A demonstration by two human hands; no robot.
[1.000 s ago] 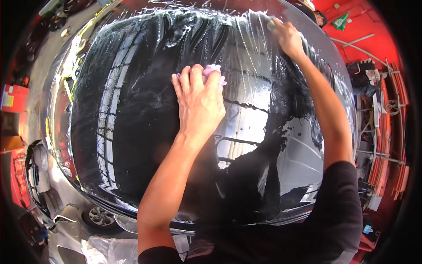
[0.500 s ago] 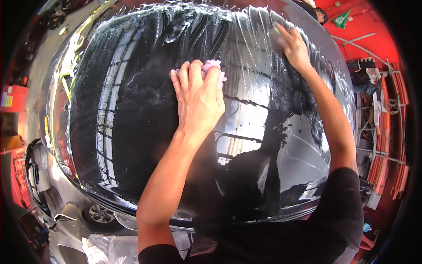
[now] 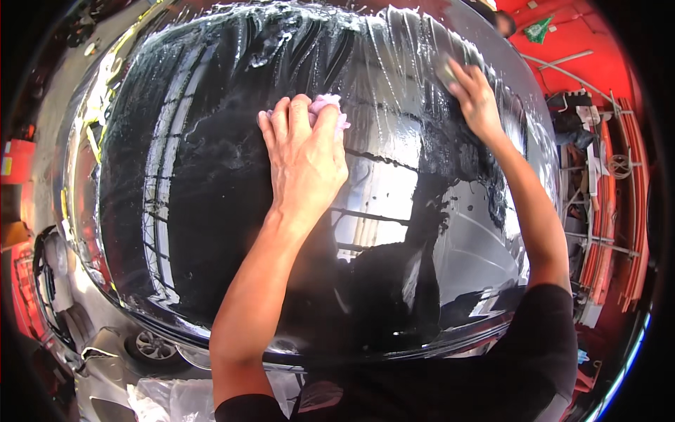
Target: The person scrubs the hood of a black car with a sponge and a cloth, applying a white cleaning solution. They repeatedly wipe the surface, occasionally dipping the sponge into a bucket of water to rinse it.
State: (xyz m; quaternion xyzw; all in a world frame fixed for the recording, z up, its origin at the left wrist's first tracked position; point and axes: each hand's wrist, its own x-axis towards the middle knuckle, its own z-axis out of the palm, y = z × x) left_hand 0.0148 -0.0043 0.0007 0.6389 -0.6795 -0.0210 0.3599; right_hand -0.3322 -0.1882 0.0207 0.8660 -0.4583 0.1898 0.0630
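The left hand [image 3: 304,165] lies palm down over the middle of a glossy black car panel [image 3: 218,232], its fingers slightly parted and bent over a crumpled lilac cloth [image 3: 330,112] that pokes out at both sides of the fingertips. The right hand [image 3: 479,102] is over the panel's far right part, fingers curled toward a small pale object [image 3: 447,72] at their tips; the blur there is such that I cannot tell what it is or how firmly it is gripped. Bare forearms reach in across the panel's near edge from black sleeves [image 3: 541,337]. The panel spreads beneath both hands, dark and mirror-like, with bright window-like reflections on its middle and left part. White suds [image 3: 295,17] lie along its far edge, and thin streaks run from them toward its middle. Beyond the panel's near left corner are a wheel [image 3: 156,346] and a clear plastic sheet [image 3: 172,397]; a red box [image 3: 17,163] sits well to the panel's left. Beyond the panel's right side are long red strips [image 3: 636,211] and a coil [image 3: 620,166], and past its far right corner a green item [image 3: 538,30] shows against a red surface [image 3: 594,35].
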